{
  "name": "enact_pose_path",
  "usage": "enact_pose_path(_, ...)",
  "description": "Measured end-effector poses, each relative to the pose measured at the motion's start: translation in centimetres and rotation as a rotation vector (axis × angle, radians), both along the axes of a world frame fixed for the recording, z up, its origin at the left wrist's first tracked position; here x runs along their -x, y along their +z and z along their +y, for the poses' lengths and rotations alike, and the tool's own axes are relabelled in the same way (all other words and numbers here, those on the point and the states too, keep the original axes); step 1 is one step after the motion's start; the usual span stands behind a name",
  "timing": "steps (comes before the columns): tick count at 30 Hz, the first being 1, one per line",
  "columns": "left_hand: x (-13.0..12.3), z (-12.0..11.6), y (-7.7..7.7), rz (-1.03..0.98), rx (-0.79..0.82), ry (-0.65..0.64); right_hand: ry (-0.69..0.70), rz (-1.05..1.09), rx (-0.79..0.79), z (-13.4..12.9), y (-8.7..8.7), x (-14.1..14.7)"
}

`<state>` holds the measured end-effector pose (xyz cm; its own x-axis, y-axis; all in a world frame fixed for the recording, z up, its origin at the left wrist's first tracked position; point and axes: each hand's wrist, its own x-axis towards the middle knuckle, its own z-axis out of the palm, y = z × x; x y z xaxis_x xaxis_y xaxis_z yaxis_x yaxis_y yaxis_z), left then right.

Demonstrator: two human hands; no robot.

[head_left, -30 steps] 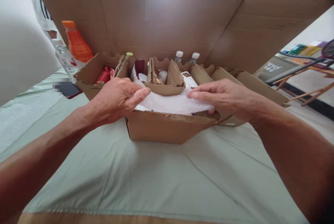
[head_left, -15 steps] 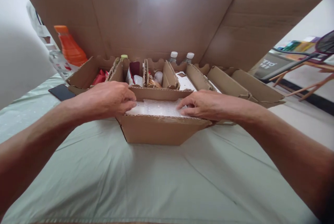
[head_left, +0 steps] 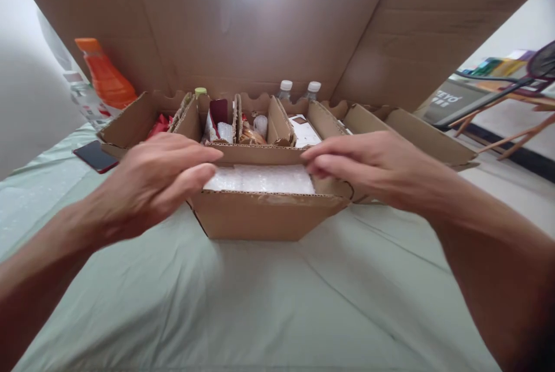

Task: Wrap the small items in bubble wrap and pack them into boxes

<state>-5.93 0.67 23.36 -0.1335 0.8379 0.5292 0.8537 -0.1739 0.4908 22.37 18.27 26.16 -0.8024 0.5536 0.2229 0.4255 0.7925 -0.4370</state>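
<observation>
Bubble wrap (head_left: 262, 179) lies inside an open cardboard box (head_left: 260, 216) in front of me. At the box's left end is my left hand (head_left: 158, 178), with thumb and fingers apart and nothing between them. My right hand (head_left: 368, 167) hovers over the right end of the box, its fingers slightly apart and holding nothing. Neither hand grips the bubble wrap. Behind the box, a row of cardboard compartments contains a red packet (head_left: 160, 125), a white box (head_left: 304, 130) and other wrapped things.
A large cardboard panel (head_left: 260, 25) stands behind the compartments. An orange bottle (head_left: 108, 80) stands at the left, near a dark phone (head_left: 95, 156) on the green cloth (head_left: 260, 302). Two white-capped bottles (head_left: 313, 90) stand behind the row. A wooden stand (head_left: 520, 129) is at right.
Both hands have lifted off the bubble wrap and moved outward and nearer to me, uncovering more of it. The camera view has shifted slightly, with the background higher in the picture.
</observation>
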Motion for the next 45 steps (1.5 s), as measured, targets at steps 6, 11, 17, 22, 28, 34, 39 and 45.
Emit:
enact_pose_path(6, 0.3, -5.1, -8.6, -0.285, 0.014, 0.231, -0.436, 0.394, 0.1, -3.7, -7.4, -6.8)
enact_pose_path(11, -2.1, -0.6, -12.6, -0.711, 0.07, 0.012, -0.269, 0.39, 0.292, -3.9, -12.6, -2.1)
enact_pose_path(17, -9.0, -5.8, -12.6, -0.802, 0.009, 0.05, -0.34, 0.48, 0.209, -10.6, -13.5, -4.2)
enact_pose_path(22, -9.8, -16.6, -13.1, -0.785, -0.004, 0.385, -0.232, 0.447, 0.192, -18.6, -14.5, -4.7)
enact_pose_path(28, -5.7, -11.1, -7.7, -0.722, -0.175, 0.273, -0.255, 0.581, 0.333, -14.4, -11.0, 1.0)
enact_pose_path(34, -10.4, -5.5, -8.0, -0.83, -0.175, -0.21, -0.604, 0.627, 0.122, -14.5, -9.8, -5.6)
enact_pose_path(39, -10.5, -12.4, -12.5, -0.875, -0.152, 0.119, -0.314, 0.561, 0.242, -15.9, -12.7, -3.4)
enact_pose_path(45, -4.8, -19.7, -12.3, -0.817, -0.331, 0.739, 0.306, 0.432, 0.521, -14.2, -13.2, 14.0)
